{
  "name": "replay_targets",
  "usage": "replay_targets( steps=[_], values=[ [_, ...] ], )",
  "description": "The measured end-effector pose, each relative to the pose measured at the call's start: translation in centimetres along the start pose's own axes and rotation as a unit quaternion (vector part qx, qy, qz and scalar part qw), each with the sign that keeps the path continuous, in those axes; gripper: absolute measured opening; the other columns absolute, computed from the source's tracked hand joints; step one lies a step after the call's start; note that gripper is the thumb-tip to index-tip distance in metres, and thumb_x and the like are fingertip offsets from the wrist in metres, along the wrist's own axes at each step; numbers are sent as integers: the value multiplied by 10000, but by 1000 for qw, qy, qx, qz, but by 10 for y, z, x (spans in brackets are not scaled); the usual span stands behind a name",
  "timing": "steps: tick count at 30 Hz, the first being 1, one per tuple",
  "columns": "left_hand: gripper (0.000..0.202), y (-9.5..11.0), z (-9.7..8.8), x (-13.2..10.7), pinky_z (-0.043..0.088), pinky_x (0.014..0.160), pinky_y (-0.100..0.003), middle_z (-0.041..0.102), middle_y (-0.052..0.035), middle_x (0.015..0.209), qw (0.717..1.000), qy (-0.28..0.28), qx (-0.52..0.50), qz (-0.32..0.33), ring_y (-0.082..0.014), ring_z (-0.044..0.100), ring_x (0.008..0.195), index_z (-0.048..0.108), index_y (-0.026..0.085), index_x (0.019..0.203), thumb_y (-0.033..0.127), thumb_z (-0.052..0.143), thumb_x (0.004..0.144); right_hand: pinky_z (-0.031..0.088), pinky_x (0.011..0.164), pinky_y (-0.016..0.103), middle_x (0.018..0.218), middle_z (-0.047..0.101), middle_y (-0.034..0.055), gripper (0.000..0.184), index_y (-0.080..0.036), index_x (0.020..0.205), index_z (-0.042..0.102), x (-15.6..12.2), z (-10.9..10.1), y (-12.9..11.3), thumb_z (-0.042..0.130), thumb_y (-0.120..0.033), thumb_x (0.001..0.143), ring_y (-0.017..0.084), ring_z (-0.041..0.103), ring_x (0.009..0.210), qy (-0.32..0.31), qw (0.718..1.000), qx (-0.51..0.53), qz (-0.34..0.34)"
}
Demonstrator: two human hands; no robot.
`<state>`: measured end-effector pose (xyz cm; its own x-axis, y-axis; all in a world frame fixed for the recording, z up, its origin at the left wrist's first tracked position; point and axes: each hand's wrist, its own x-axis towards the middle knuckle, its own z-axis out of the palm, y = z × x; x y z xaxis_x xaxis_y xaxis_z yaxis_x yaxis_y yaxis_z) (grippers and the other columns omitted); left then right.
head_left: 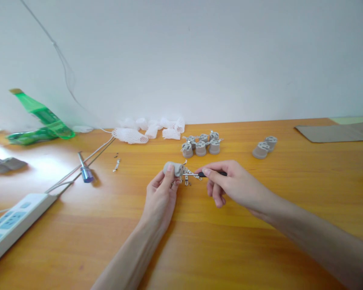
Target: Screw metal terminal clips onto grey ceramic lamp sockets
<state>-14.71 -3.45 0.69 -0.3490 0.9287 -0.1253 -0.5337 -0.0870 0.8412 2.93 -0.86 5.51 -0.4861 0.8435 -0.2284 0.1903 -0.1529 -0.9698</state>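
Note:
My left hand [163, 193] is closed around a grey lamp socket [177, 168], which lies tilted on its side with its end facing right. Between the thumb and fingers of my right hand [222, 180] is a screwdriver [213, 174] with a black handle. Its thin metal shaft points left and its tip meets the socket's end; the exact contact is too small to make out. A small metal bracket [185, 162] juts from that end. Just behind and below the shaft, several loose metal strips [186, 180] are scattered on the table.
Beyond my hands stand several grey sockets [201, 148], with two more sockets [261, 150] to the right. At left are a blue-handled screwdriver [86, 173], a white power strip [16, 221], cables and green bottles [45, 117]. White foam netting [130, 135] and cardboard [335, 133] lie near the wall.

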Motion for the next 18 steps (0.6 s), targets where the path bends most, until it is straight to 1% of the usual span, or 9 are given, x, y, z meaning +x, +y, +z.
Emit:
replay_targets(
  steps=[2, 5, 7, 9, 11, 13, 14, 16, 18],
  values=[
    [263, -1, 0, -1, 471, 747, -201, 727, -10, 910, 1000, -1, 10, 10, -89, 601, 797, 771, 155, 877, 329, 889, 718, 391, 430, 193, 517, 581, -28, 275, -145, 818, 635, -1, 3, -3, 459, -206, 1020, 75, 526, 367, 18, 998, 51, 27],
    [245, -3, 0, -1, 473, 775, -209, 725, -12, 900, 999, -1, 20, 30, -99, 606, 810, 776, 156, 868, 335, 875, 734, 398, 445, 196, 495, 572, -33, 246, -130, 908, 665, -2, 8, -2, 455, -187, 1022, 75, 496, 369, 34, 990, 124, 59],
    [228, -3, 0, -1, 476, 802, -214, 730, -19, 913, 999, -4, 26, 41, -109, 614, 836, 779, 155, 864, 327, 867, 743, 375, 435, 188, 513, 583, -30, 241, -121, 937, 675, -2, 10, 2, 456, -177, 1022, 68, 480, 373, 39, 982, 170, 78],
    [216, -2, 0, 0, 479, 812, -209, 732, -28, 923, 998, -8, 29, 49, -112, 617, 855, 779, 145, 860, 314, 861, 753, 360, 427, 177, 538, 591, -23, 246, -117, 899, 667, -1, 9, 5, 457, -164, 1018, 59, 481, 385, 36, 973, 209, 92],
    [201, 0, 1, 0, 487, 792, -197, 727, -34, 922, 999, -11, 17, 38, -107, 616, 846, 773, 131, 865, 290, 850, 770, 367, 428, 169, 568, 609, -7, 239, -119, 858, 656, 1, 4, 6, 474, -165, 1006, 56, 503, 406, 21, 969, 228, 94],
    [171, 3, 3, 0, 501, 757, -193, 719, -41, 913, 1000, -4, -16, -5, -102, 617, 810, 762, 124, 878, 267, 820, 807, 387, 433, 173, 603, 632, 5, 204, -121, 851, 666, 3, -3, 4, 522, -186, 981, 58, 529, 417, 1, 977, 202, 72],
    [153, 4, 5, -1, 509, 741, -195, 714, -43, 898, 999, 4, -39, -36, -98, 615, 781, 754, 123, 881, 262, 796, 833, 393, 431, 180, 607, 632, 4, 189, -121, 857, 680, 4, -6, 1, 547, -201, 967, 61, 536, 410, -3, 986, 161, 52],
    [143, 5, 9, -2, 526, 723, -200, 698, -45, 854, 992, 16, -82, -95, -92, 608, 724, 740, 123, 887, 266, 736, 889, 390, 419, 193, 596, 617, -9, 168, -130, 867, 702, 4, -13, -4, 582, -221, 940, 69, 543, 391, 9, 998, 58, -5],
    [155, 5, 12, -2, 540, 715, -204, 683, -43, 814, 986, 19, -107, -125, -94, 605, 698, 733, 126, 891, 273, 693, 923, 385, 411, 202, 603, 618, -13, 158, -142, 931, 722, 4, -18, -7, 589, -226, 923, 78, 547, 386, 19, 998, -30, -42]
  ],
)
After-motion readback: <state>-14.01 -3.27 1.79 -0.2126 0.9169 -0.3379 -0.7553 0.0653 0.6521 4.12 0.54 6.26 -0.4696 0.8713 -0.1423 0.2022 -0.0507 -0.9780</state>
